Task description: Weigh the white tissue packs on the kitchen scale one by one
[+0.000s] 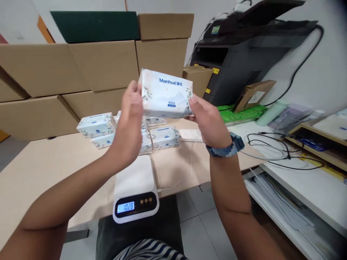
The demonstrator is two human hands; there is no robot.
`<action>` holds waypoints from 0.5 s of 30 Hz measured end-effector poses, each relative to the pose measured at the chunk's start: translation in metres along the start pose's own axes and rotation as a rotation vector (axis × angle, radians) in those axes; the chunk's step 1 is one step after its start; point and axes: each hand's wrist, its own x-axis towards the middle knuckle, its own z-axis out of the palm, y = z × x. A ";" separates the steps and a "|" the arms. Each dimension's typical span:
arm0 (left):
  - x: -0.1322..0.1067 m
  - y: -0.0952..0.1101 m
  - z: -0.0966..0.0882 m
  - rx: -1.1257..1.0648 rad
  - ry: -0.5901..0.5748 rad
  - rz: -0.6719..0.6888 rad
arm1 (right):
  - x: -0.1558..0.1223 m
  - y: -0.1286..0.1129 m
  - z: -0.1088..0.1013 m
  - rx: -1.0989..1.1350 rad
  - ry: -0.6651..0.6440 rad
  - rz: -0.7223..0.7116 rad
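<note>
Striped shirt (149,250) closest, then a white scale (134,177) with its display lit. The Manhua pack (166,92) is up in the air — left hand (130,126) pressed against one end, right hand (210,121) pinching the other, thumb on the front. More packs (165,138) sit on the table (62,162) below.

A scale (136,186), tissue packs (165,137) and a power strip (190,135) are borne by the pale tabletop (67,164). Cartons (104,65) are seemingly stacked along its back.

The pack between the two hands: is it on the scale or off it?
Off: the left hand and right hand hold the pack up, clear of the scale.
</note>
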 end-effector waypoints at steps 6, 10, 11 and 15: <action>-0.106 0.045 -0.072 0.006 0.222 -0.116 | -0.102 0.003 0.058 -0.086 -0.145 -0.175; -0.170 0.020 -0.073 -0.038 0.319 -0.485 | -0.164 0.052 0.089 -0.279 -0.121 -0.127; -0.182 0.011 -0.071 -0.068 0.321 -0.579 | -0.176 0.064 0.093 -0.317 -0.137 -0.092; -0.204 -0.024 -0.078 -0.153 0.257 -0.811 | -0.196 0.093 0.095 -0.407 -0.215 0.051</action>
